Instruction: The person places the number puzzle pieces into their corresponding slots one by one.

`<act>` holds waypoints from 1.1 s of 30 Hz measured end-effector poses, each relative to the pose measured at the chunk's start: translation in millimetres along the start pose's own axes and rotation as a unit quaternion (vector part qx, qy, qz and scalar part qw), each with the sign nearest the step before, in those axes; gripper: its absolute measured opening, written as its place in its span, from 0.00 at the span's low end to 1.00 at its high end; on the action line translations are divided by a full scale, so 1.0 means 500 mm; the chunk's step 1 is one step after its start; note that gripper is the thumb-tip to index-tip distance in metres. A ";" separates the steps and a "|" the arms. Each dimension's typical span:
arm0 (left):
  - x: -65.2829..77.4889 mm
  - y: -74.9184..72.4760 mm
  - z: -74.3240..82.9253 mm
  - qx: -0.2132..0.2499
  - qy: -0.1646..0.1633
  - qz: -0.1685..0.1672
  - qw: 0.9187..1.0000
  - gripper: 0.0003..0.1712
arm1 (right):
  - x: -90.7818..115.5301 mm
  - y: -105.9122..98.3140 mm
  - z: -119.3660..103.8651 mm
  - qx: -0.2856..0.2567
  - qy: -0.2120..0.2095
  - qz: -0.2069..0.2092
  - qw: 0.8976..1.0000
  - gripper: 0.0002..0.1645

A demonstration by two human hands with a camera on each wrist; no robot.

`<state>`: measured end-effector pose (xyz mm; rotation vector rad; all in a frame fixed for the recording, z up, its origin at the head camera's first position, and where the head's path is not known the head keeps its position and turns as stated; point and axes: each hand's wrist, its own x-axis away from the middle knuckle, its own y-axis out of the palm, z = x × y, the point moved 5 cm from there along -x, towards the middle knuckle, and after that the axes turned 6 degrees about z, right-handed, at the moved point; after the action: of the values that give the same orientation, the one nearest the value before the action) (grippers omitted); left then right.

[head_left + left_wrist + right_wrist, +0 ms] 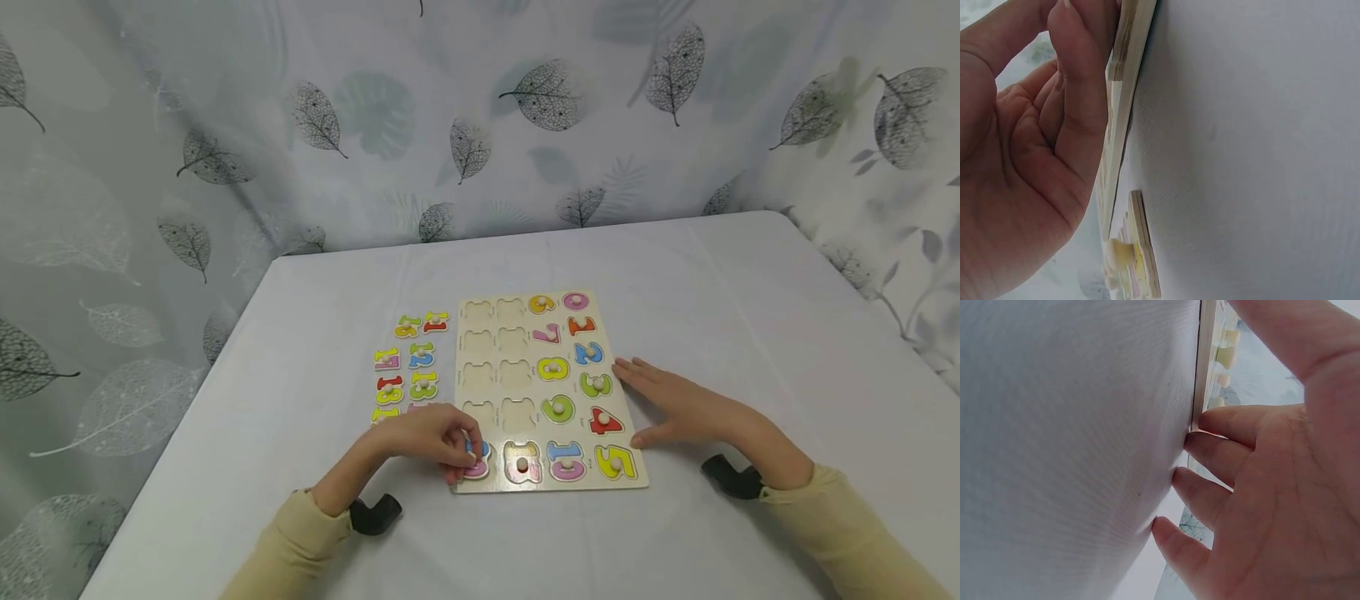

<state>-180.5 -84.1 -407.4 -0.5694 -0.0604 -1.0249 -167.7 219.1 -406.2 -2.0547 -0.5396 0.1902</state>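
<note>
A wooden number puzzle board lies on the white table. At its near left corner my left hand pinches a blue and pink number piece between thumb and fingers, over the corner slot. The hand hides much of this piece, and its number cannot be read. My right hand rests beside the board's right edge with its fingers spread. In the right wrist view the fingertips touch the cloth along the board's side. Knobbed number pieces, such as the yellow 5 and red 4, sit in the right columns.
Left of the board lie several loose knobbed pieces, among them a 12, a 13 and an 18. Several bare slots show in the two left columns. A leaf-patterned curtain hangs behind the table.
</note>
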 end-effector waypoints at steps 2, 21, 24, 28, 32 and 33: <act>-0.002 0.004 0.003 0.009 -0.002 0.000 1.000 0.02 | 0.000 -0.001 -0.001 0.000 -0.001 0.000 1.000 0.62; 0.000 0.025 0.013 0.010 -0.040 0.023 0.999 0.02 | 0.000 -0.001 -0.004 0.004 0.004 0.003 1.000 0.62; 0.001 0.026 0.013 0.018 -0.043 0.032 0.998 0.02 | 0.000 -0.002 -0.002 0.007 0.002 0.005 1.000 0.62; 0.005 0.027 0.014 0.042 -0.048 0.042 0.997 0.03 | 0.000 -0.002 -0.001 0.005 0.005 0.005 1.000 0.62; 0.009 0.027 0.014 0.069 -0.048 0.043 0.996 0.06 | -0.001 -0.002 -0.002 0.000 0.002 0.003 1.000 0.63; 0.011 0.026 0.013 0.072 -0.046 0.043 0.995 0.07 | -0.001 -0.001 -0.002 -0.002 0.002 0.003 1.000 0.63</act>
<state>-165.4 -80.2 -405.7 -0.4842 -0.1881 -0.9031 -167.9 218.5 -405.2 -2.0604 -0.5316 0.1895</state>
